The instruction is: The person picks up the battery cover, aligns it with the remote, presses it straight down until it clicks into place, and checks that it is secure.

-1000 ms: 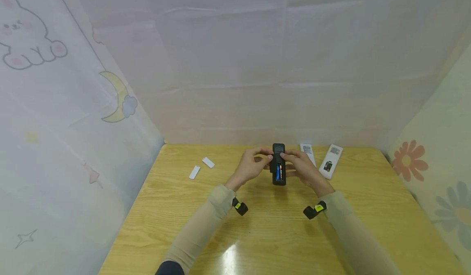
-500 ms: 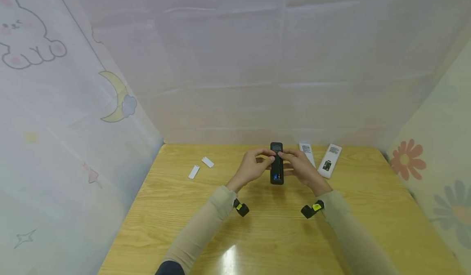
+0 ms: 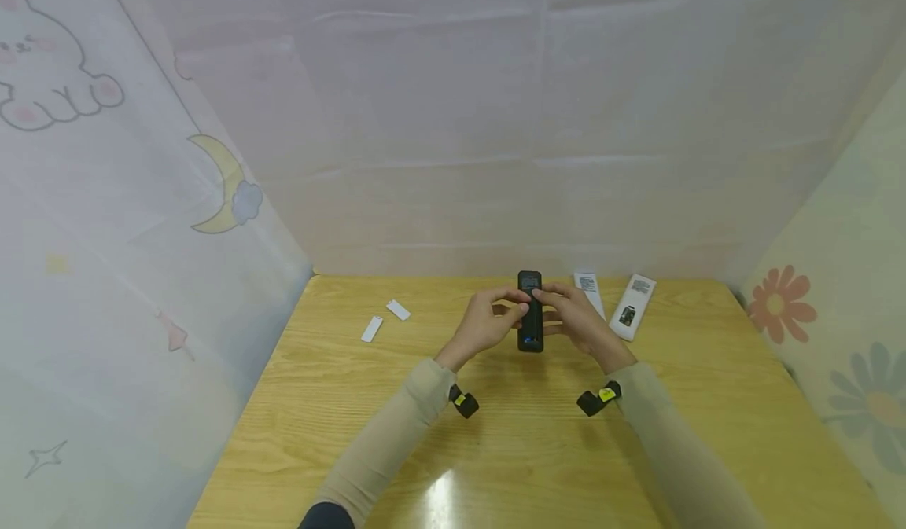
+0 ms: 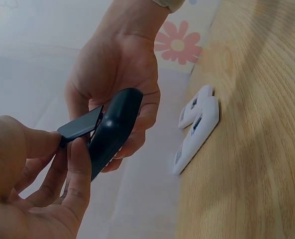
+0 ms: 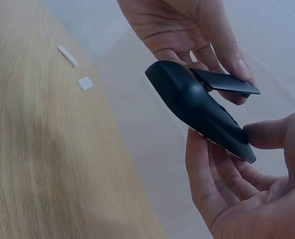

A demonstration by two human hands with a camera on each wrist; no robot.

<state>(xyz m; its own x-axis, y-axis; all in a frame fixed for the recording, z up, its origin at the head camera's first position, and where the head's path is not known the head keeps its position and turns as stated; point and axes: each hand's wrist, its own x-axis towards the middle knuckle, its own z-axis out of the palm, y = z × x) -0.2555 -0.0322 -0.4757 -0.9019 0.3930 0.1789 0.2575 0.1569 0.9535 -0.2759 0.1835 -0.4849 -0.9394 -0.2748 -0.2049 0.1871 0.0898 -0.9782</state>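
Left fingers (image 4: 79, 174) pinch a black cover (image 5: 227, 82), right fingers (image 5: 199, 164) grip a black remote (image 5: 187, 97), label (image 3: 529, 282) illegibly small.

Wd tbl (image 3: 524, 450): 2 wht remotes (image 3: 634, 301), 2 covers (image 3: 372, 328).

Nothing can be read. The black remote (image 5: 197, 105) bears faint print (image 3: 529, 283) near its far end; two white remotes (image 3: 635, 302) carry printed labels (image 3: 642, 286), all too small and blurred to make out.
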